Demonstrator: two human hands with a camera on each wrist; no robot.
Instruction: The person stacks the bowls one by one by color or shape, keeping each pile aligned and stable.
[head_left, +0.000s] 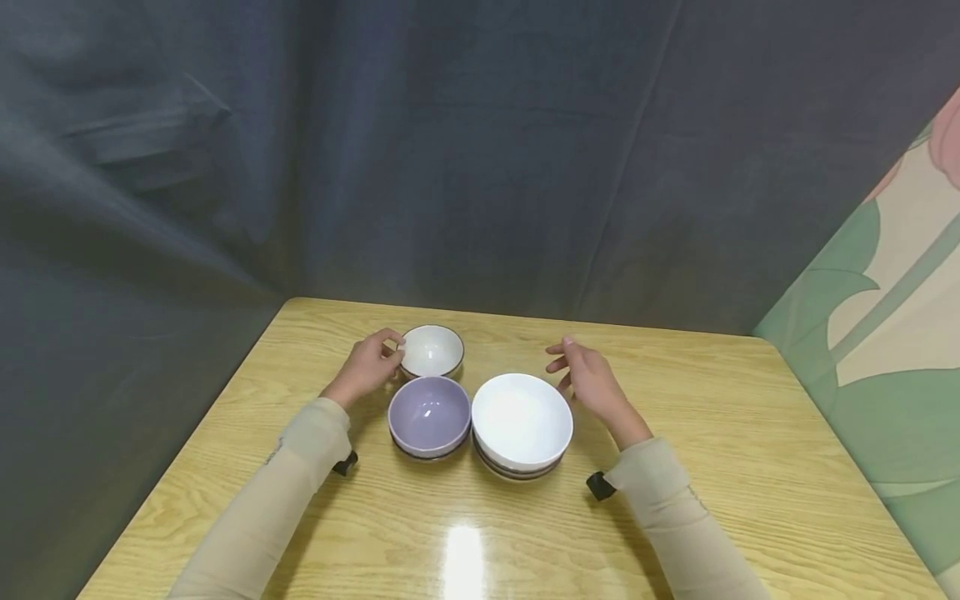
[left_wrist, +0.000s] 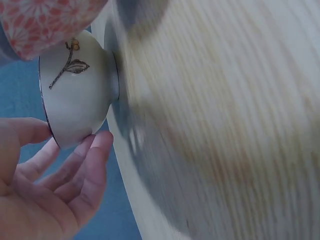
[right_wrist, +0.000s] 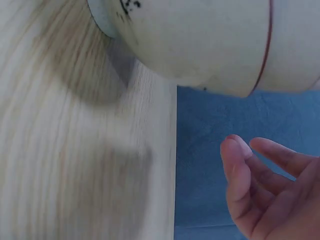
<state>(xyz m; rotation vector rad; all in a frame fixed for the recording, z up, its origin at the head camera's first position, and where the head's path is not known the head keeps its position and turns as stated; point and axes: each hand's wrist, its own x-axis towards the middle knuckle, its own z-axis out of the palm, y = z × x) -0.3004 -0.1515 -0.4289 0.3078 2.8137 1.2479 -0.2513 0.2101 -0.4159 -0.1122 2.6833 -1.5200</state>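
Observation:
At the back of the group, a small white bowl [head_left: 432,351] with a dark rim stands on the table. My left hand [head_left: 372,363] pinches its left edge, thumb at the rim and fingers against the outer side; the left wrist view shows a flower sprig on this bowl [left_wrist: 75,95]. Nearer me is a purple bowl [head_left: 429,415], stacked on another dark-rimmed one. To its right, a larger white bowl [head_left: 522,421] tops a stack of bowls. Just right of that stack my right hand [head_left: 592,379] hovers with loosely bent fingers, holding nothing.
The bowls stand close together on a light wooden table [head_left: 465,500]. Dark grey-blue cloth [head_left: 480,167] hangs behind and at the left. A flower-patterned fabric [head_left: 892,333] borders the right side. A red-patterned bowl side [left_wrist: 50,22] crowds the left wrist view.

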